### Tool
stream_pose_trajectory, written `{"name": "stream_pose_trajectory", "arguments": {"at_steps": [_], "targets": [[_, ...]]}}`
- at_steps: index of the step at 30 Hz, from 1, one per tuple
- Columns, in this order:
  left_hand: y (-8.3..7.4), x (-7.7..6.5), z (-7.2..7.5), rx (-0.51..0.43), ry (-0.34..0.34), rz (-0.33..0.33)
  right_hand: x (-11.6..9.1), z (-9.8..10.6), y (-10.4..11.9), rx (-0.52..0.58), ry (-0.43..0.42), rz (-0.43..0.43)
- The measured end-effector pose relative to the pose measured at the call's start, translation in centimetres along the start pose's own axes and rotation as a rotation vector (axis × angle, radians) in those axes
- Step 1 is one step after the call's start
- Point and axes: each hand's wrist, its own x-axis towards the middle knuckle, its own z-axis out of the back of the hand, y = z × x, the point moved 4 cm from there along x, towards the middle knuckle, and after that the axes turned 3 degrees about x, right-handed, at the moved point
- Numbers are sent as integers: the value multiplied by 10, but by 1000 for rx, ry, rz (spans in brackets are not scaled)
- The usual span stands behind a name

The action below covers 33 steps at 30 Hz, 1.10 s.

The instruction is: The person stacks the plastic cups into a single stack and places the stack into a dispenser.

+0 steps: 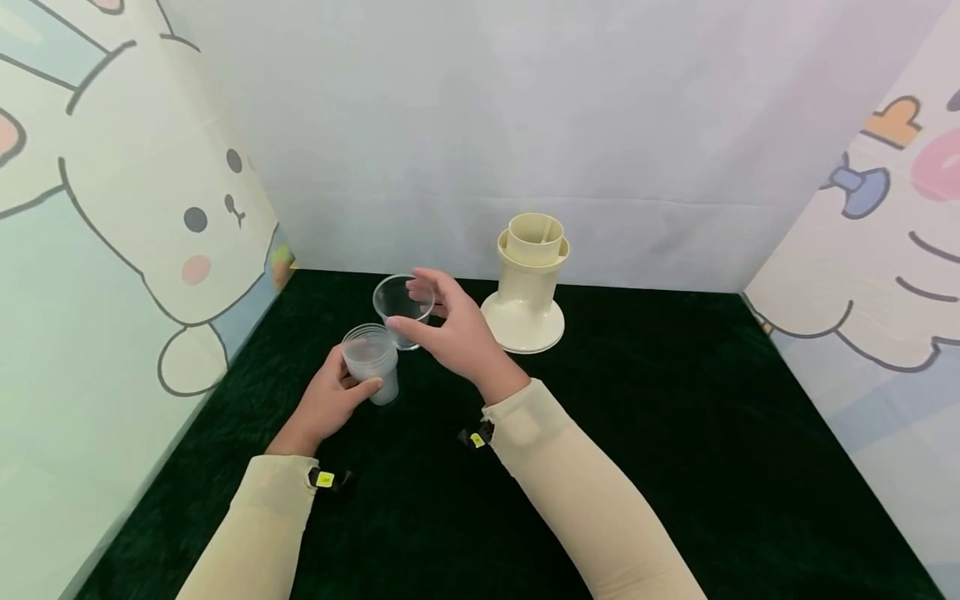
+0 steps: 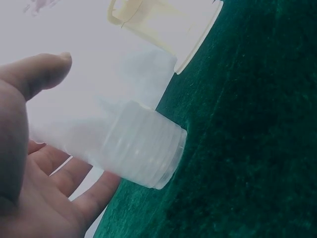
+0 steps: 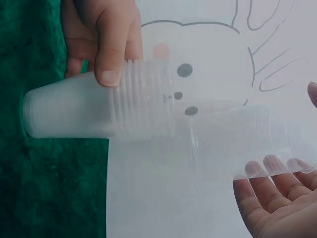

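A nested stack of clear plastic cups (image 1: 369, 354) stands upright in my left hand (image 1: 326, 400), thumb and fingers around its side. Just behind and to the right, my right hand (image 1: 459, 332) holds a single clear plastic cup (image 1: 395, 302), its thumb on the near side and the fingers around the far side. In the right wrist view, this cup (image 3: 233, 141) sits beside the rims of the stack (image 3: 74, 111), close to them. The left wrist view shows the stack's lower part (image 2: 146, 146) near the dark green cloth.
A cream-coloured holder (image 1: 527, 287), a wide tube on a round base with a smaller tube inside its top, stands behind my right hand. Dark green cloth (image 1: 675, 433) covers the table. White and cartoon-printed sheets (image 1: 465, 108) close in the back and sides.
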Motion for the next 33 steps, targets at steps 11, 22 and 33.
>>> {"name": "stream_pose_trajectory", "arguments": {"at_steps": [11, 22, 33], "targets": [[-3, -3, 0, -14, 8, 8, 14, -21, 6, -73, 38, 5], [-2, 0, 1, -18, 13, 25, 17, -33, 3, -89, 62, -14], [0, 0, 1, -10, 12, 38, 24, -36, -1, -96, 75, -37]]}}
